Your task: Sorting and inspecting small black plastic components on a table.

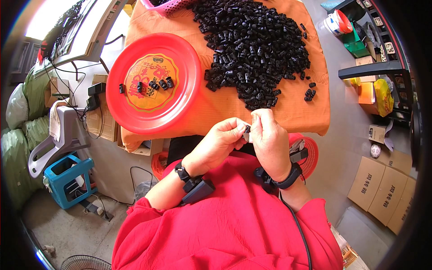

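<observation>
Both hands meet just in front of the table's near edge. My left hand point(222, 138) is closed, pinching a small black cord lock point(247, 129) between thumb and fingertips. My right hand point(271, 137) is closed in a pinch right beside it; what its fingertips grip is hidden. A tiny pale bit shows below the cord lock, too small to name. Beyond the hands lies a large heap of black cord locks point(256, 54). On the left, a round red plate point(190, 67) with a yellow printed centre bears several cord locks point(154, 84).
An orange cloth point(310, 112) covers the table. A pink basket point(170, 6) stands at its far edge. A few loose cord locks point(309, 93) lie right of the heap. A blue stool point(67, 180) is at left, cardboard boxes point(387, 191) at right, and a red basket point(310, 157) under the table's edge.
</observation>
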The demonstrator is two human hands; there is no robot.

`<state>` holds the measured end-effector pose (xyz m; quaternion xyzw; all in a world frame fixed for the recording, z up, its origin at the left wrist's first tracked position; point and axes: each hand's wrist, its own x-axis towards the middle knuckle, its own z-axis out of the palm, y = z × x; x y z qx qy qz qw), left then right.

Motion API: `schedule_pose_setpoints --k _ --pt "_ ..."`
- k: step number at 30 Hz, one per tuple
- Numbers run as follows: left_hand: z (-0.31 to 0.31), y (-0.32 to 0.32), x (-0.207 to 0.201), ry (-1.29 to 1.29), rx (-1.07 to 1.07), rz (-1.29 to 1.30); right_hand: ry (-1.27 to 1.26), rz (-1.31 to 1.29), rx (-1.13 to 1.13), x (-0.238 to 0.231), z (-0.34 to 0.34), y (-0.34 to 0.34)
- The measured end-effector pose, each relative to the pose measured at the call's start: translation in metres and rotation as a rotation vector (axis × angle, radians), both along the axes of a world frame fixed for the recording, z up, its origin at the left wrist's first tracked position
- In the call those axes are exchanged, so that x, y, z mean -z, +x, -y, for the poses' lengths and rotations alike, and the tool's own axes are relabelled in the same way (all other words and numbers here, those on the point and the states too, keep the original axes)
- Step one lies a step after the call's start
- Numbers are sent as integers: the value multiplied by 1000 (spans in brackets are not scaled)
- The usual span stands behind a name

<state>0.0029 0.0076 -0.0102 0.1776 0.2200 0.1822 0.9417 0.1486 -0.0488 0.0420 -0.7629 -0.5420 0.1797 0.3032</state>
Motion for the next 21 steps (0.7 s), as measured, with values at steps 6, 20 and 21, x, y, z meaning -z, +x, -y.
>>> schedule_pose_setpoints --k 6,20,21 --pt "1 0 -1 -50 -2 -27 1 -45 125 3 0 1" --pt "-1 -3 1 -143 14 -7 4 -322 22 3 8 11" --pt "-1 -3 2 -143 5 13 1 -298 -24 5 8 11"
